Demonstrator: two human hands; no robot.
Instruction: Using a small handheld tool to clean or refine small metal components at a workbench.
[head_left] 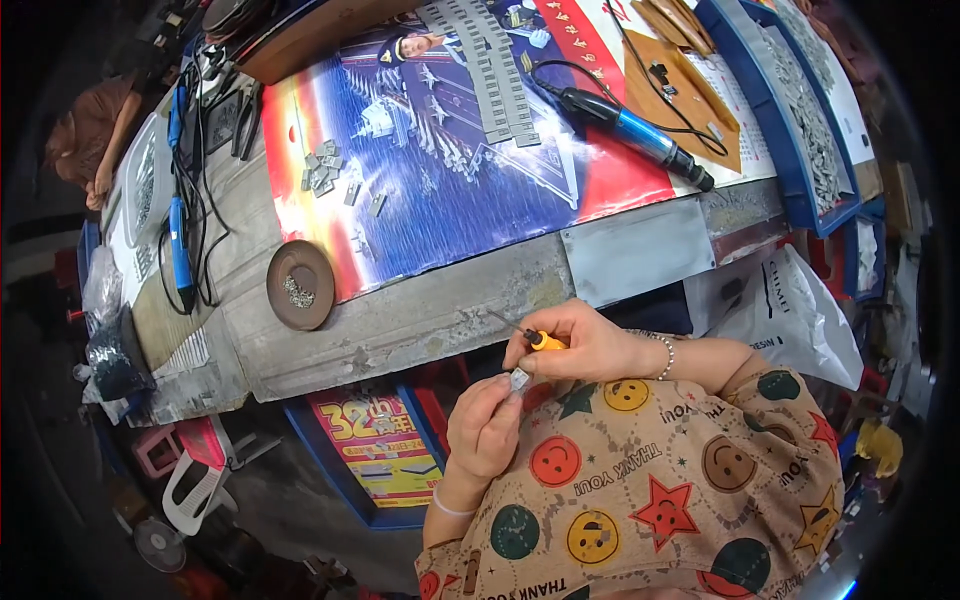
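Observation:
Close to my body, in front of the table's near edge, my left hand (484, 428) pinches a small grey rectangular metal piece (519, 380) between its fingertips. My right hand (592, 342) is closed around a screwdriver with a yellow handle (545, 341); its thin shaft points up and to the left, away from the piece. The right fingertips come right up to the grey piece, and whether they also grip it I cannot tell. A round brown dish (301, 268) with tiny metal parts stands on the table to the left of my hands.
Loose grey pieces (322, 168) and long rows of similar ones (500, 95) lie on a poster sheet (420, 215). A blue power screwdriver (650, 140) rests at the right, near a blue bin (790, 120) of parts. Blue corded tools (180, 240) lie left. Another person's arm (115, 140) shows far left.

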